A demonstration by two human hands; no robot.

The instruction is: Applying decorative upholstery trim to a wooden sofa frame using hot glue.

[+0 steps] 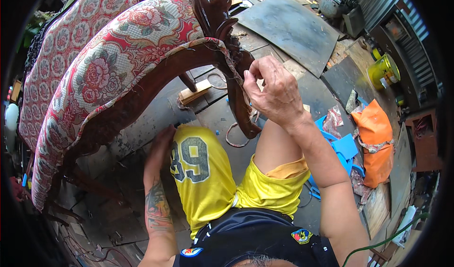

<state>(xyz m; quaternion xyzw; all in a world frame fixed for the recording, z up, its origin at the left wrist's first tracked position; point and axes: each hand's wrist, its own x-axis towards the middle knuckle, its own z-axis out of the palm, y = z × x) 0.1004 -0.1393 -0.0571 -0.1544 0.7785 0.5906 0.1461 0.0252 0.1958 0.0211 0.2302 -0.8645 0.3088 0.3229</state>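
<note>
Floor (215, 115): worn, dark, panelled. Sofa (109, 68): flowered fabric, dark carved wood frame; ahead, mostly left. Sheet (288, 30): flat, dark, on the floor beyond. Edging (175, 53): fabric cord along the sofa's curved rim. Right hand (274, 89): near the sofa's front corner, thumb and forefinger pinched together; contents, if any, indiscernible. Left hand (163, 139): low beside the shorts (203, 163), fingers obscured, cannot tell. Handling, as judged: fine pinch, short even pulls, edging kept flush round the corner.

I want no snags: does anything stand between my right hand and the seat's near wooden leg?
Nothing visible does: the right hand appears just right of the near wooden leg of the upholstered seat; whether they touch is unclear.
</note>
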